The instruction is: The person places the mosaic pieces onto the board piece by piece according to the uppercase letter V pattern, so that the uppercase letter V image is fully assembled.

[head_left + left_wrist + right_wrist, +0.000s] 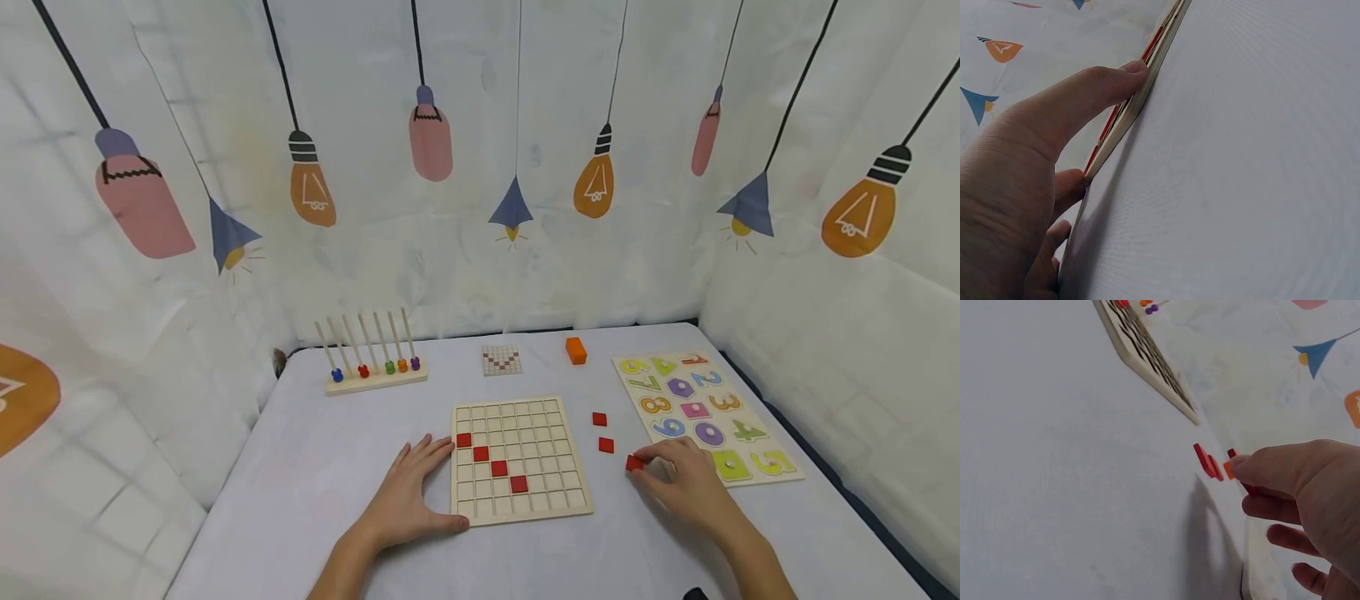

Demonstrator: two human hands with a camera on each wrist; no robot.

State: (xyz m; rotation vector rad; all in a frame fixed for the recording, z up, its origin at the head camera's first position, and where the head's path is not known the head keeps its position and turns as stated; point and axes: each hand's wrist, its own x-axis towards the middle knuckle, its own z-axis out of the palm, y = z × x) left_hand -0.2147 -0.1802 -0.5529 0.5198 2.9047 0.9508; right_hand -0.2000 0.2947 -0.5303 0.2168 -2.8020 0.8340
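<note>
My left hand (408, 496) rests beside a square wooden grid board (525, 418), its fingers along the left side and its thumb on the near-left corner. In the left wrist view the thumb (1100, 87) touches the board's edge (1141, 94). Several red square tiles, one of them this tile (499, 468), sit in the grid in a diagonal line. Right of the board, my right hand (686, 487) pinches a red tile (634, 462) between thumb and fingers. Two more loose red tiles, a far one (599, 419) and a nearer one (606, 445), lie between board and hand.
A number-and-shape puzzle board (693, 408) lies at the right, partly behind my right hand. At the back are a bead-and-peg stand (378, 380), a small patterned grid card (502, 360) and an orange block (576, 351). Printed cloth walls (465, 267) surround the table.
</note>
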